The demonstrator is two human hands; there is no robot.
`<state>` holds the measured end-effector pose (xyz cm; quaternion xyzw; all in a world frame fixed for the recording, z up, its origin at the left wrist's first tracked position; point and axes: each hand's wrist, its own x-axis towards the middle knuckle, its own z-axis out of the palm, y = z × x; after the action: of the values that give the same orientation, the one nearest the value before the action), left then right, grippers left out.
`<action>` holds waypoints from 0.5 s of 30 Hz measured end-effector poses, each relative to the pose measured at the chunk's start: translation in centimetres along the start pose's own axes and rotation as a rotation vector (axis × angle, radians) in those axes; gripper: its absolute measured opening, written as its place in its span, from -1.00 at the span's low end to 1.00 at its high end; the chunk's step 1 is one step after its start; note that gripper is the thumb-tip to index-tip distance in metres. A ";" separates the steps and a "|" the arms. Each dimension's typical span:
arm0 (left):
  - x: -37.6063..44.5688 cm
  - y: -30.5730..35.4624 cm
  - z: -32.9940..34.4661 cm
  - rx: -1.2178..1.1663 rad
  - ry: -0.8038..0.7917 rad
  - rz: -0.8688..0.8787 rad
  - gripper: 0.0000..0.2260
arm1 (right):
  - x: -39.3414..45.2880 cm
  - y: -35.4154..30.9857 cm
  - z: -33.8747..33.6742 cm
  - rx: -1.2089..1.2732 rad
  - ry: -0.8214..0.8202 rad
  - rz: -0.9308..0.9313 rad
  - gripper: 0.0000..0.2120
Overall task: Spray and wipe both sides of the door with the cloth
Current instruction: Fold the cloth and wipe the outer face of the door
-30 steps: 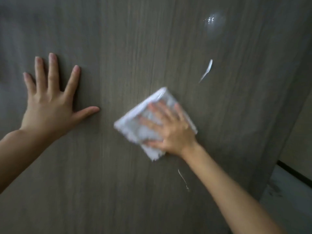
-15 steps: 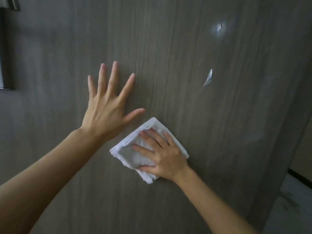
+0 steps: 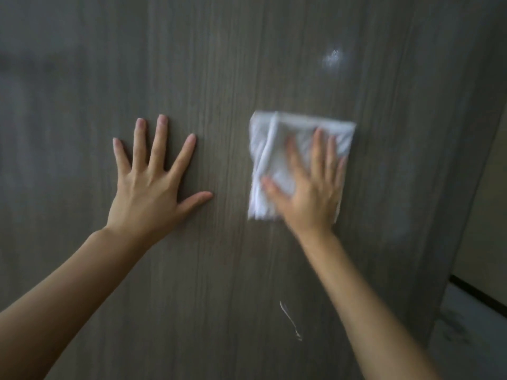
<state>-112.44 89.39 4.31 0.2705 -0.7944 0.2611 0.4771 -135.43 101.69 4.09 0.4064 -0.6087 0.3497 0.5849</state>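
Note:
A dark grey wood-grain door (image 3: 219,64) fills almost the whole view. My left hand (image 3: 153,182) lies flat on it with fingers spread, left of centre. A folded white cloth (image 3: 277,149) is pressed against the door to the right, under the straight fingers of my right hand (image 3: 310,187), which is blurred by motion. A wet shiny patch (image 3: 333,58) glints above the cloth. A thin white streak (image 3: 290,320) runs down the door below my right hand.
The door's right edge (image 3: 463,215) slants down the right side. Beyond it are a pale wall (image 3: 491,187), a dark skirting strip (image 3: 477,292) and a light floor (image 3: 472,341).
My right hand has slid the cloth up and to the right, and the cloth has turned from a diamond to nearly square. My left hand stays flat on the door.

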 end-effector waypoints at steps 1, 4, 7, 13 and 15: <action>0.0 0.0 -0.1 -0.005 -0.002 0.002 -0.23 | -3.5 -0.5 0.0 0.008 -0.071 -0.094 -0.33; 0.1 0.0 -0.2 -0.005 -0.006 0.006 -0.23 | -9.1 0.6 -0.6 -0.027 -0.187 -0.562 -0.34; -0.1 0.1 -0.2 0.003 -0.014 0.005 -0.23 | -3.6 4.6 -0.6 -0.048 -0.162 -0.795 -0.33; -0.2 0.0 -0.1 0.023 -0.013 0.014 -0.25 | 5.9 4.0 -0.7 -0.097 0.105 0.274 -0.30; -0.2 -0.1 -0.1 0.020 -0.001 0.018 -0.25 | 4.5 1.1 -0.3 -0.039 0.130 0.262 -0.33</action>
<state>-112.26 89.46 4.17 0.2680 -0.7946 0.2730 0.4714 -136.21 102.06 8.66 0.2885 -0.6240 0.4368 0.5802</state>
